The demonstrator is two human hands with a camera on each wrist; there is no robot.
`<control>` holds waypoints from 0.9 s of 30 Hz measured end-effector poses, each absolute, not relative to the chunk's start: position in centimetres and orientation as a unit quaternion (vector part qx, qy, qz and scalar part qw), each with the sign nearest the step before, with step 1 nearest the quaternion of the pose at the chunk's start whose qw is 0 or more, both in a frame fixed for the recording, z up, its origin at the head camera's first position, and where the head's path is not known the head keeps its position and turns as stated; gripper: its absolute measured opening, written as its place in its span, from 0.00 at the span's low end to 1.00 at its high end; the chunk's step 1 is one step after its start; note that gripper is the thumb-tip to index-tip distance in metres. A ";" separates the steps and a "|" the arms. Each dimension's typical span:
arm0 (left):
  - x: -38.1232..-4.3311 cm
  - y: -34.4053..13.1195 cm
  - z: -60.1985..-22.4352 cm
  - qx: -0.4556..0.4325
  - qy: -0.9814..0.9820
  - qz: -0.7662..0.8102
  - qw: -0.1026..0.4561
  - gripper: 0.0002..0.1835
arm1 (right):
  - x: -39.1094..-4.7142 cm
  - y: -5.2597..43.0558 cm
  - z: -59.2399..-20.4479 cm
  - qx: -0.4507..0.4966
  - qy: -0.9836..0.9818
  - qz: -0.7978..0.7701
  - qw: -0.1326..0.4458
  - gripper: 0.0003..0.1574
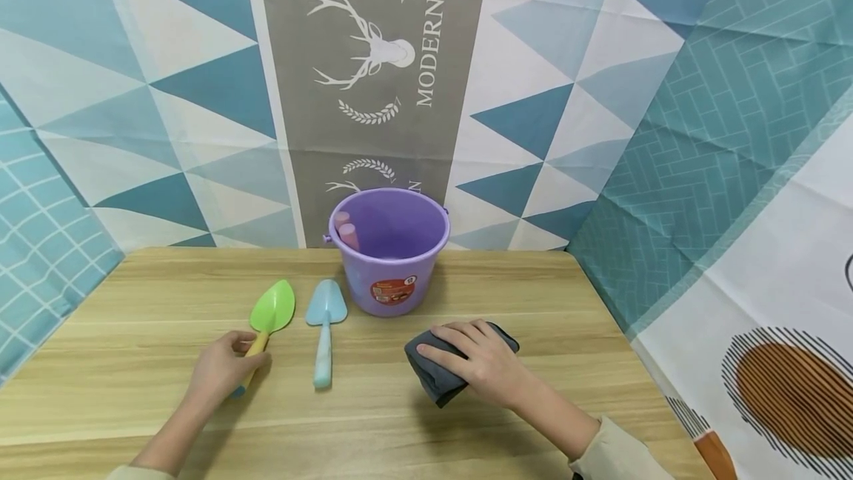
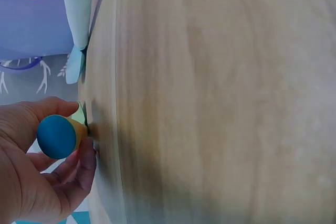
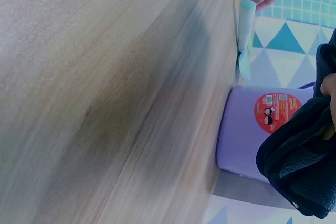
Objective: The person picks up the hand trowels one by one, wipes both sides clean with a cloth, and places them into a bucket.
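My left hand holds a toy shovel with a green blade and a yellow handle at the left of the table. In the left wrist view the thumb and fingers lie on either side of the handle, whose blue end faces the camera. A folded dark grey cloth is gripped by my right hand, fingers over its top, above the table's right half. The right wrist view shows the cloth bunched at the edge, with most of that hand cut off.
A light blue toy shovel lies beside the green one. Behind it stands a purple bucket with two pink handle-like ends showing inside. The wooden table meets a patterned fabric backdrop at the back.
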State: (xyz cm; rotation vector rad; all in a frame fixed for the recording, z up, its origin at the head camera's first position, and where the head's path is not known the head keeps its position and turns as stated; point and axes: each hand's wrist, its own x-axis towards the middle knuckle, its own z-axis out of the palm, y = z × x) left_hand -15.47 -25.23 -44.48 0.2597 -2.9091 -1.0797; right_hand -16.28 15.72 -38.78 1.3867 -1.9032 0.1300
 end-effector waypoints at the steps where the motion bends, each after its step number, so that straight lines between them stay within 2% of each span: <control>1: -15.5 -25.2 -44.4 0.084 -0.935 -0.345 0.013 0.32 | -16.3 15.7 -38.8 0.543 -0.746 0.051 0.383 0.22; 9: -15.7 -25.0 -44.2 0.089 -0.941 -0.327 -0.002 0.33 | -16.3 15.6 -38.8 0.543 -0.742 0.048 0.390 0.22; 27: -16.0 -25.0 -43.8 0.115 -0.937 -0.330 -0.002 0.28 | -16.4 15.8 -39.2 0.544 -0.747 0.051 0.378 0.22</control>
